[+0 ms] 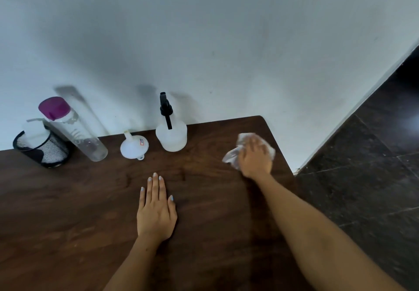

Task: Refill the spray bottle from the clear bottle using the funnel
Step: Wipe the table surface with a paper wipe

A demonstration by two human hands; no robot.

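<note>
Cloth gripped under right hand, left hand flat on table, holding nothing; I'd wipe short, clear of sprayer

The person is wearing no sleeves; both forearms are showing bare, and the left hand is wearing pale blue nail polish.

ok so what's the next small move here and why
Probably let go of the crumpled cloth under the right hand and reach for the spray bottle: its black spray head is on, and the funnel lies unused on the table.
</note>
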